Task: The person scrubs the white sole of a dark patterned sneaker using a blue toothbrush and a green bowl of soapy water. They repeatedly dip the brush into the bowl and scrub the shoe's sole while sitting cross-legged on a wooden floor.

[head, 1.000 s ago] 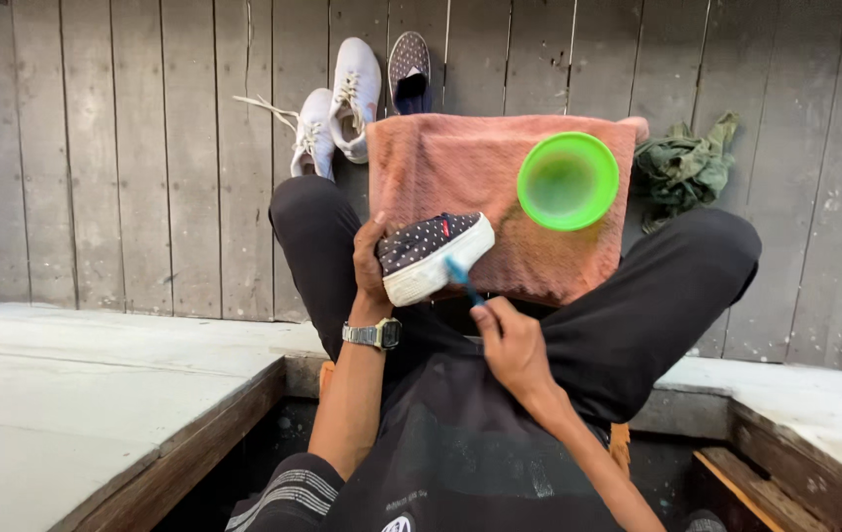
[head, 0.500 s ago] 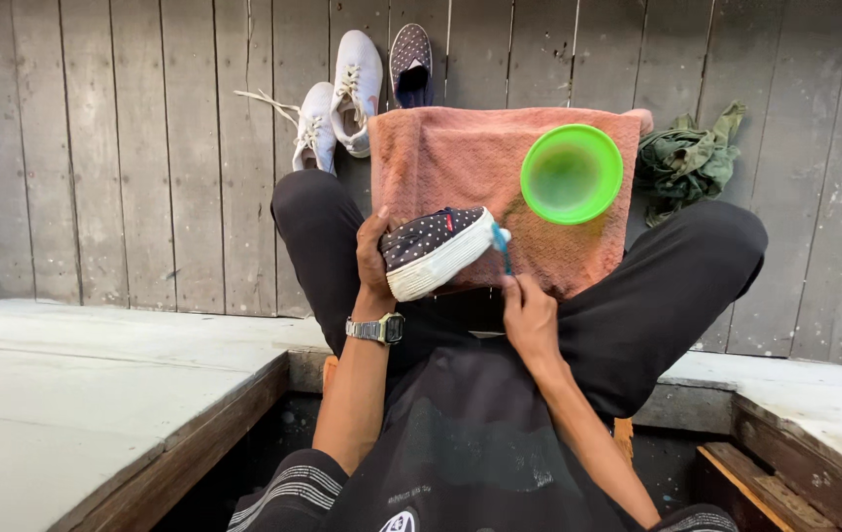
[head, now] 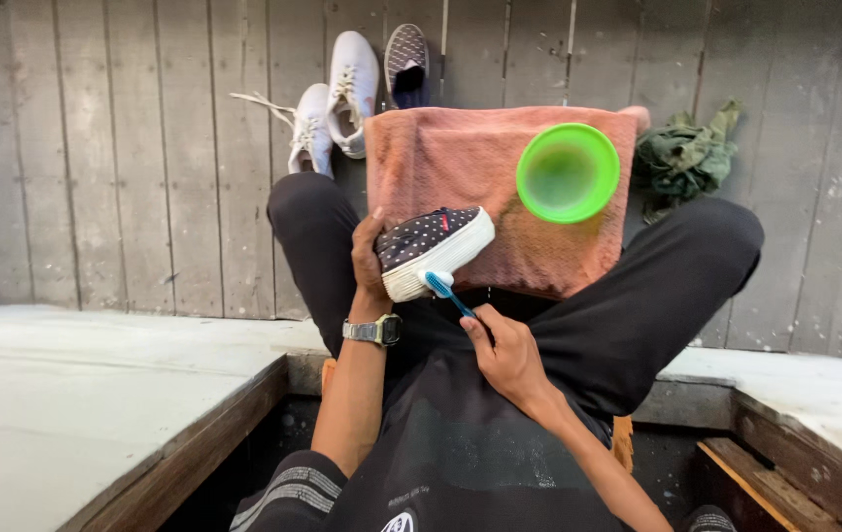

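while the left hand (head: 370,258) keeps a clamped grip on the dotted dark shoe (head: 433,248) above the lap, the right hand (head: 505,353) pinches a blue toothbrush (head: 448,293) against its white sole, near a pink towel (head: 460,167) and green bowl (head: 568,172).

White sneakers (head: 334,108) on plank floor; green bowl (head: 568,172) on pink towel (head: 460,163); crumpled green cloth (head: 685,158).
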